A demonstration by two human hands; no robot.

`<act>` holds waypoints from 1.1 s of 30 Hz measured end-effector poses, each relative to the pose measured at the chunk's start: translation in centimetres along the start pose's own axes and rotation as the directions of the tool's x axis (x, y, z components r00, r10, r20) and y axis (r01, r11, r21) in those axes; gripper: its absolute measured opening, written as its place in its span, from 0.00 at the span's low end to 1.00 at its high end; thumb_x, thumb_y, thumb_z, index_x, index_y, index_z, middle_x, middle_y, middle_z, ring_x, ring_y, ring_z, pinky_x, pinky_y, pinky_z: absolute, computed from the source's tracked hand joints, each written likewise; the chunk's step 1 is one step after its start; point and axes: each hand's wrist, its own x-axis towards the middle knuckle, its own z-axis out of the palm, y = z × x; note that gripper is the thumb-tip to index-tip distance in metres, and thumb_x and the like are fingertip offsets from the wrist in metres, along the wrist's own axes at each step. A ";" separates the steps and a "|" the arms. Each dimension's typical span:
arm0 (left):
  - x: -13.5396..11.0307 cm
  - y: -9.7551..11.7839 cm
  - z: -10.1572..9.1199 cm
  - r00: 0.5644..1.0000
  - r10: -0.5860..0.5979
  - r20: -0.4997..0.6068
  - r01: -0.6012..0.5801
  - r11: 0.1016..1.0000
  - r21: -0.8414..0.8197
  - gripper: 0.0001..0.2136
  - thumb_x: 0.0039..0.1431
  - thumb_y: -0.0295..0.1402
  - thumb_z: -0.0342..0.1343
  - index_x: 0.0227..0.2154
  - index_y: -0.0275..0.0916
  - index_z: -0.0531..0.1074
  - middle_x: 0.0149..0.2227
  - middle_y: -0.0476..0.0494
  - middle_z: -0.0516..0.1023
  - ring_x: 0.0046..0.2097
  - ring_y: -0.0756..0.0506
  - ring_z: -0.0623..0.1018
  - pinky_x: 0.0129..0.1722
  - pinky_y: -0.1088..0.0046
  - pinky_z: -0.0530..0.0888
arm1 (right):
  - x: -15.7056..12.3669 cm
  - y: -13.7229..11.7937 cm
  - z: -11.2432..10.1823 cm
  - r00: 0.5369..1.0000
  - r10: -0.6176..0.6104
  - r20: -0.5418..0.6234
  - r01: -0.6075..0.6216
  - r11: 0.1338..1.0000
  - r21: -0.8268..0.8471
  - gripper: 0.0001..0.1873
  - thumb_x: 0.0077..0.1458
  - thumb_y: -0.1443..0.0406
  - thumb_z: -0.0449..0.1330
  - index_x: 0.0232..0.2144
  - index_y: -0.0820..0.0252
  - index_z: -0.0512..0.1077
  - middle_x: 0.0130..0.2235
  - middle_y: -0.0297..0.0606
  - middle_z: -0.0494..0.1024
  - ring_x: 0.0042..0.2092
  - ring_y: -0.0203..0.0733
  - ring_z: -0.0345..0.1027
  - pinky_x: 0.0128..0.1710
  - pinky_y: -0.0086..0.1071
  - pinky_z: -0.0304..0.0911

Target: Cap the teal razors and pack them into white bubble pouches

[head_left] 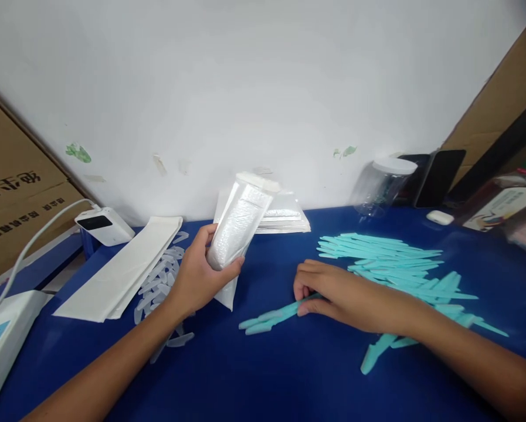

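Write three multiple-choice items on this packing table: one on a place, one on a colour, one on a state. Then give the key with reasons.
1. Where does the pile of clear plastic caps lie?
A. beside the flat white bags
B. inside the jar
C. on the cardboard box

2. What colour are the sticks on the table?
A. red
B. turquoise
C. black

3. What is the left hand doing?
A. lying flat and empty
B. holding a white pouch raised off the table
C. gripping the charger cable

Key:
1 A, the caps lie along the bags' right edge.
2 B, all the sticks are turquoise, including the few under the right hand.
3 B, its fingers wrap the pouch's lower end.
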 end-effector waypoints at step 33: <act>0.3 1.3 -2.8 0.963 0.260 0.068 -0.264 0.872 0.411 0.37 0.56 0.35 0.68 0.68 0.50 0.62 0.54 0.42 0.80 0.46 0.35 0.83 0.36 0.65 0.77 | -2.5 -1.2 -6.3 0.852 0.030 -0.523 0.130 0.955 0.265 0.13 0.67 0.52 0.66 0.39 0.54 0.76 0.29 0.33 0.80 0.29 0.39 0.72 0.30 0.32 0.67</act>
